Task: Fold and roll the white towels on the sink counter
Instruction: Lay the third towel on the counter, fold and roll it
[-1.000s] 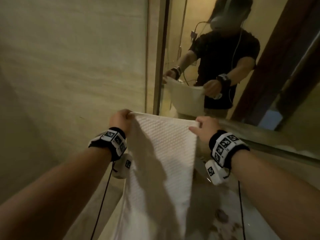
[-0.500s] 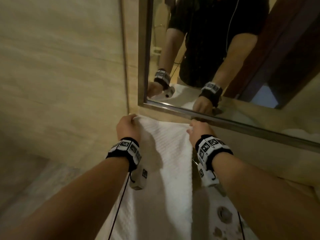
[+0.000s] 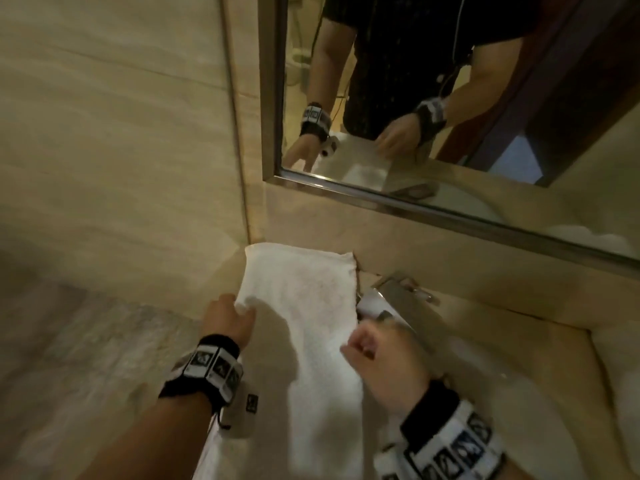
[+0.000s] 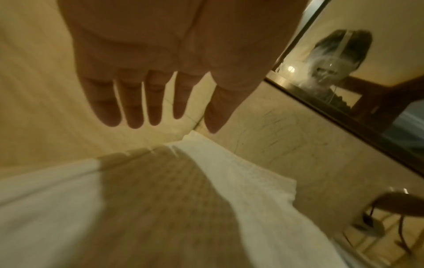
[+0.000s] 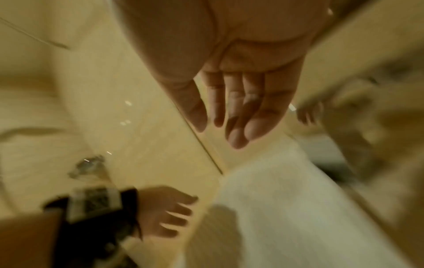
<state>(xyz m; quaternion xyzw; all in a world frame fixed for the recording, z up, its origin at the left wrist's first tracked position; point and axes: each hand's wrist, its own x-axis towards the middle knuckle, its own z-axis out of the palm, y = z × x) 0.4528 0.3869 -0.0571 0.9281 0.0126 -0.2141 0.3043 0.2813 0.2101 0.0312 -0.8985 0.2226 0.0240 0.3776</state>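
A white towel (image 3: 304, 306) lies flat along the counter, its far edge pushed into the corner under the mirror. My left hand (image 3: 227, 318) is at the towel's left edge, fingertips touching it. In the left wrist view this hand (image 4: 160, 90) has straight, spread fingers above the towel (image 4: 229, 181) and holds nothing. My right hand (image 3: 377, 355) hovers over the towel's right edge near the tap. In the right wrist view its fingers (image 5: 236, 108) are relaxed and empty above the towel (image 5: 275, 199); the left hand (image 5: 165, 212) shows there too.
A chrome tap (image 3: 398, 296) stands just right of the towel. The sink basin (image 3: 519, 393) lies beyond it to the right. A framed mirror (image 3: 273, 98) hangs above the back wall, and a tiled wall (image 3: 121, 133) closes the left side.
The towel, held up by its top corners a second ago, now lies on the counter. Both hands have let go of the corners and drawn back toward me.
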